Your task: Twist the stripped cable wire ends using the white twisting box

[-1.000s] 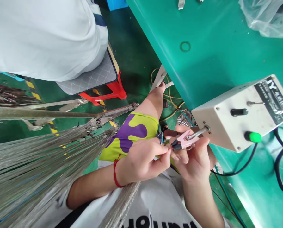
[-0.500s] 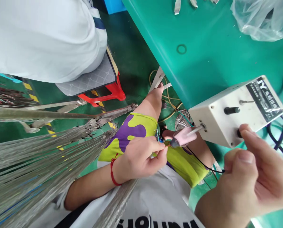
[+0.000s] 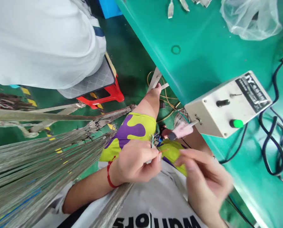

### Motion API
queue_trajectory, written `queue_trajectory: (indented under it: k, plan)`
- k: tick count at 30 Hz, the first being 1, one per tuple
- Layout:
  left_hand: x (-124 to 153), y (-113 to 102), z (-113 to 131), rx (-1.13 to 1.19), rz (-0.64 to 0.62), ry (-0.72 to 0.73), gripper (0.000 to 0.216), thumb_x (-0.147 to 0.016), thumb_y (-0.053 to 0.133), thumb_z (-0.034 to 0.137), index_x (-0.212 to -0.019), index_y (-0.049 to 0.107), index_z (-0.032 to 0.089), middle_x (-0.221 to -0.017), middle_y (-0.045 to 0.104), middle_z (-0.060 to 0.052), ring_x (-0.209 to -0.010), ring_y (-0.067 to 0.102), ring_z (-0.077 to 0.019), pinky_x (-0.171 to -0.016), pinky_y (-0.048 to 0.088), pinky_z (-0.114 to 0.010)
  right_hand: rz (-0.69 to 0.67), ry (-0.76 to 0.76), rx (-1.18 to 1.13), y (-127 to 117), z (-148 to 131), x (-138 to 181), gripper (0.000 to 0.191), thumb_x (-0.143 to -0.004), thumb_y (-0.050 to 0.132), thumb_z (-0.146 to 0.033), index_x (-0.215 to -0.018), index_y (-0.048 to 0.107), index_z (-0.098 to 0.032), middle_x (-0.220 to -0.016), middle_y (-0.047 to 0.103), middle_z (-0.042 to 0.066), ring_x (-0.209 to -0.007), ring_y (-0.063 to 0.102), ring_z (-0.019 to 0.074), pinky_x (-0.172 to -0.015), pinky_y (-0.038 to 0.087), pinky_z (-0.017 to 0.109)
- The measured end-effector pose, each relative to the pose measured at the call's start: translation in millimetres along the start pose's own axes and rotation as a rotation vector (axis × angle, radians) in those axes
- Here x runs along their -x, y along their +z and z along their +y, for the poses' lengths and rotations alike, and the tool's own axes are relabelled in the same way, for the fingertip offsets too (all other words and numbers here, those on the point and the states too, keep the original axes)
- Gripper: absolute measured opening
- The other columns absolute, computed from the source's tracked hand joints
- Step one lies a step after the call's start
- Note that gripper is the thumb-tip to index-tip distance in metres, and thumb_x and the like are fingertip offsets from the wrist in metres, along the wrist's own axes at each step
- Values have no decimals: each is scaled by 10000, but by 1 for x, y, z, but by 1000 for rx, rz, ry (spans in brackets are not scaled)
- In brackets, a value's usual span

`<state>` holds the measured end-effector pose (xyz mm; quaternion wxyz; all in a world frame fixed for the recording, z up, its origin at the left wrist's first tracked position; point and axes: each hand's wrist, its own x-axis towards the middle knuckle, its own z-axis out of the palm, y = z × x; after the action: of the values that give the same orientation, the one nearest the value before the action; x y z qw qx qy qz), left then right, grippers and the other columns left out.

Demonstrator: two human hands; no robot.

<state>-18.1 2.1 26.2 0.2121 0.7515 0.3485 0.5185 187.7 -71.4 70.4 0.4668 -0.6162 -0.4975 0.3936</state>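
My left hand [image 3: 138, 161], a red cord bracelet at its wrist, pinches a cable end between thumb and forefinger. A thin orange wire [image 3: 164, 150] sticks out past its fingertips, and several loose wires [image 3: 151, 141] stand up behind the fingers. My right hand [image 3: 206, 180] hovers just right of the orange wire, thumb and forefinger slightly apart, with nothing seen between them. Beyond both hands is the pink, dark-tipped chuck [image 3: 181, 131] on the shaft of a white box machine [image 3: 226, 107]. Its green button [image 3: 236, 123] is uncovered.
The machine stands at the green table's [image 3: 203, 38] edge. Black cables [image 3: 271, 148] coil right of it. USB plugs [image 3: 170, 9] and a clear plastic bag [image 3: 252, 19] lie farther back. Bundled grey cables [image 3: 60, 177] hang at left. A person in white [image 3: 46, 41] sits on a red stool [image 3: 113, 91].
My right hand has left the machine's button and come over beside my left hand. My left hand has drawn the orange wire back from the chuck. The view has shifted slightly.
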Motion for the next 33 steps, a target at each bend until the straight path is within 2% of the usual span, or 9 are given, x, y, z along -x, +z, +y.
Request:
queue_trajectory:
  k: [5, 11, 13, 16, 20, 23, 25, 28, 33]
  plan:
    - [4, -5, -1, 42, -131, 83, 121, -1168, 712, 168, -1167, 649, 271, -759, 756, 55, -572, 681, -137, -615, 619, -270, -77, 188, -470, 35, -2, 2, 93, -1078, 991, -400, -1152, 983, -344, -739, 825, -22, -605, 693, 123, -575, 589, 192]
    - [-1, -4, -6, 215, -236, 109, 165, -1107, 652, 106, -1108, 614, 266, -739, 699, 54, -574, 617, -147, -590, 523, -316, -21, 235, -614, 41, 20, 13, 20, -1086, 979, -332, -1095, 965, -321, -822, 868, -8, -654, 741, 127, -636, 612, 207]
    - [-4, -4, -14, 408, -373, 4, 155, -1066, 661, 124, -1135, 648, 263, -784, 736, 47, -587, 611, -137, -596, 508, -305, -16, 249, -619, 38, 26, 12, 87, -1067, 988, -354, -1029, 940, -292, -812, 859, -2, -669, 738, 143, -647, 603, 230]
    - [1, -4, -37, 708, -563, -330, 249, -1075, 729, 257, -1323, 756, 258, -1024, 875, -25, -734, 732, -163, -687, 588, -297, 29, 319, -628, 39, 35, 5, 172, -1021, 993, -367, -935, 888, -261, -730, 807, -14, -669, 704, 154, -670, 572, 250]
    - [31, -4, -70, 1024, -380, -970, 568, -1170, 688, 605, -1612, 658, 249, -1275, 908, -140, -896, 855, -242, -698, 665, -318, 52, 513, -727, 55, 49, -16, 287, -957, 968, -425, -877, 765, -239, -683, 758, -28, -518, 457, 98, -535, 348, 228]
    - [55, -6, -79, 976, -363, -1283, 565, -1140, 670, 711, -1374, 733, 201, -1031, 874, -106, -738, 800, -224, -592, 613, -294, 31, 637, -805, 71, 72, -36, 344, -898, 941, -471, -888, 680, -247, -708, 755, -32, -470, 363, 69, -495, 293, 222]
    - [63, -8, -78, 785, -460, -1334, 467, -1114, 711, 663, -1188, 745, 203, -904, 806, -51, -660, 712, -182, -560, 531, -266, 3, 678, -824, 80, 91, -48, 379, -839, 944, -480, -872, 639, -257, -673, 712, -51, -447, 349, 65, -460, 298, 218]
    - [64, -7, -75, 488, -559, -1228, 403, -1115, 664, 624, -1047, 694, 227, -789, 691, 9, -654, 595, -154, -596, 436, -260, -60, 693, -827, 88, 113, -66, 419, -777, 973, -480, -847, 623, -261, -651, 705, -42, -449, 417, 79, -419, 272, 204]
    - [57, -2, -83, 422, -731, -1158, 469, -1109, 571, 698, -1128, 680, 242, -641, 553, 68, -550, 453, -158, -564, 328, -297, -230, 630, -808, 107, 118, -121, 359, -826, 973, -456, -830, 685, -242, -714, 793, 31, -532, 618, 137, -417, 373, 211]
